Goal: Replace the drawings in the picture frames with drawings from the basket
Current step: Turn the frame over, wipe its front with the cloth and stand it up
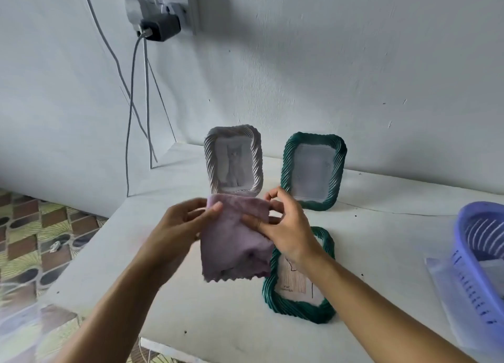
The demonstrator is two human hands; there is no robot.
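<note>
Both hands were up over the desk, holding a purple cloth between them. The left hand pinched its top left corner with the thumb on the front. The right hand pinched the top right edge, forefinger arched above it. Both forearms reached in from below with the wrists roughly level, and the cloth hung limp with its zigzag hem down.

Frames:
- white frame stood upright near the wall, a faint drawing in it
- green frame stood beside it, the picture inside too pale to read
- second green frame lay flat on the desk under the right wrist, a line drawing showing in it
- lilac basket sat at the right edge, well apart, contents unclear

Handling, judged from looks:
- the frames looked light and rigid, with a ropey ribbed rim that should grip well, so take them by the two long sides
- the front pane could smudge or crack, so keep fingers off it
- the drawings were thin paper, floppy and easy to crease, so hold them by the edges and slide them flat
- the cloth was soft, no care needed
</note>
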